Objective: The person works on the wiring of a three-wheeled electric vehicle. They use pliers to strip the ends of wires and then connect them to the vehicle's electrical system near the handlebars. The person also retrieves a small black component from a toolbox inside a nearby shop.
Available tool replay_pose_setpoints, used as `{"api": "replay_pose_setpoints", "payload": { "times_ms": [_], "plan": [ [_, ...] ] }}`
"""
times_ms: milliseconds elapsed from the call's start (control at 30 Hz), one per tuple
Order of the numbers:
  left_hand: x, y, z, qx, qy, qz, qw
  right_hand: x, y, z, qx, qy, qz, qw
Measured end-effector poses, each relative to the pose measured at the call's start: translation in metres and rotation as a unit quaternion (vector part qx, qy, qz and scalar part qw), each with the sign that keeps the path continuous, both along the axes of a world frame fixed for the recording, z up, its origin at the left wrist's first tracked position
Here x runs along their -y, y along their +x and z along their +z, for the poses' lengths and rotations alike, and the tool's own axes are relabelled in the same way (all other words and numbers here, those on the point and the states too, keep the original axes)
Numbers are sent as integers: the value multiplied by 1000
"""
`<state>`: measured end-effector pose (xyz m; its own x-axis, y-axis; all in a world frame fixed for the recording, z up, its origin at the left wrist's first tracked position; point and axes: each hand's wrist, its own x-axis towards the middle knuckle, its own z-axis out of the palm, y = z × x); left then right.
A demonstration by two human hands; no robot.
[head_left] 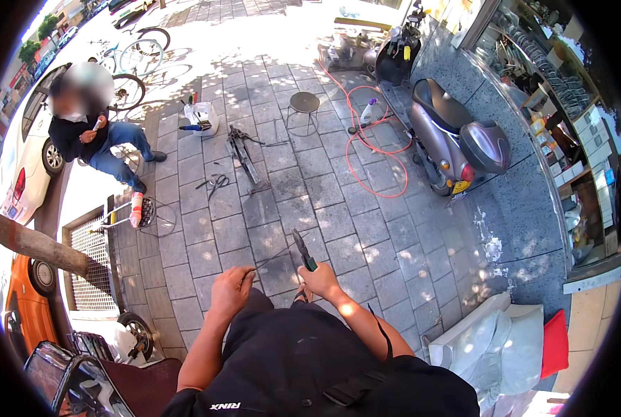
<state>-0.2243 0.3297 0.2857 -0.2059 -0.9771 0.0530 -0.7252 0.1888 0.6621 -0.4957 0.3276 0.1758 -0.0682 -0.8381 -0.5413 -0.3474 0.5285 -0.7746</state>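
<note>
My left hand (232, 288) is closed in a pinch in front of my lap. From its fingertips a thin dark wire (272, 258) runs up and to the right toward the pliers. My right hand (319, 281) is wrapped round the green handle of a pair of pliers (301, 247), whose dark jaws point away from me. Whether the jaws touch the wire is too small to tell. Farther off on the paving lie a dark metal stand or frame part (242, 153) and, to its left, a black scissor-like tool (218, 183).
A round stool (304, 103), a white tool bucket (210, 119) and an orange hose (356, 161) stand or lie ahead. At right is a parked scooter (436, 125); nearer, stuffed bags (488, 347). A seated person (91, 128) and a tree trunk (36, 243) are at left.
</note>
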Motion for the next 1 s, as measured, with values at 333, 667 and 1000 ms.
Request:
{"api": "replay_pose_setpoints", "payload": {
  "times_ms": [333,667,1000],
  "plan": [
    [166,12,-21,-36,-26,-9,999,157,-17,16,51,111,-50,991],
    [410,23,-13,-23,-179,-250,951,284,-1,66,178,226,-219,932],
    [487,2,-33,-46,-102,-271,956,388,-31,61,152,230,-197,941]
  ]
}}
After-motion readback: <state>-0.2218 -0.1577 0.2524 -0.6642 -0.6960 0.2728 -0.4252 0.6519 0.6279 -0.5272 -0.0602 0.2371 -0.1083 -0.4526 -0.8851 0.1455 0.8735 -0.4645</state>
